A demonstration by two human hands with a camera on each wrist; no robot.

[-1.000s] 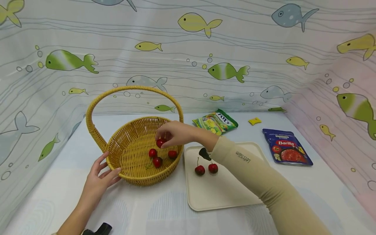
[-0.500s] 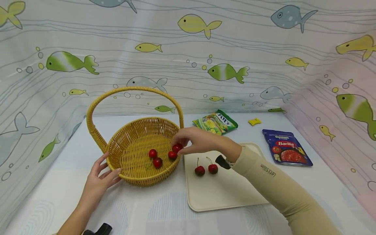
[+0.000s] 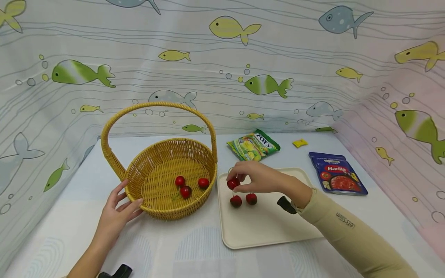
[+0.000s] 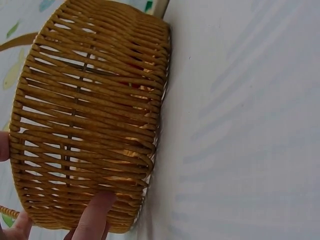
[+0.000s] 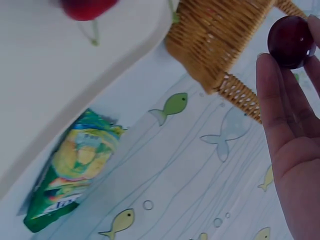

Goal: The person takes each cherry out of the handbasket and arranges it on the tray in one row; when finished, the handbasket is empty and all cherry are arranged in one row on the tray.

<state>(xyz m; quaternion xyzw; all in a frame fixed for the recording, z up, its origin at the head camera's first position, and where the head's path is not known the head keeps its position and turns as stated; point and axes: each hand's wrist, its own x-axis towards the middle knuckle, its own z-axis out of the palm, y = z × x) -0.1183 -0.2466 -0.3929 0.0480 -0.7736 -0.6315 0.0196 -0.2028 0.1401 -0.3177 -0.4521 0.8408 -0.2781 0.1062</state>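
A cherry (image 3: 233, 183) sits pinched at the tips of the right hand (image 3: 262, 178) — thumb and fingers closed lightly round it — just above the near-left part of the cream tray (image 3: 267, 231), beside the basket's rim. In the right wrist view the same dark red fruit (image 5: 290, 34) shows glossy between the fingertips. It looks small, light and smooth-skinned, likely a little slippery and easy to bruise, so a gentle hold on the round body seems safer than pulling on a thin stem. Two more cherries (image 3: 243, 200) with stems lie on the tray directly below it, close together. Three cherries (image 3: 189, 186) remain on the floor of the wicker basket (image 3: 163, 154), which stands on the desk (image 3: 180, 251) just left of the tray. The left hand (image 3: 116, 212) rests against the basket's near outer wall, fingers loosely spread along the weave. Behind the tray lie a green candy packet (image 3: 253, 145) and a blue Barilla sauce pouch (image 3: 336, 178).
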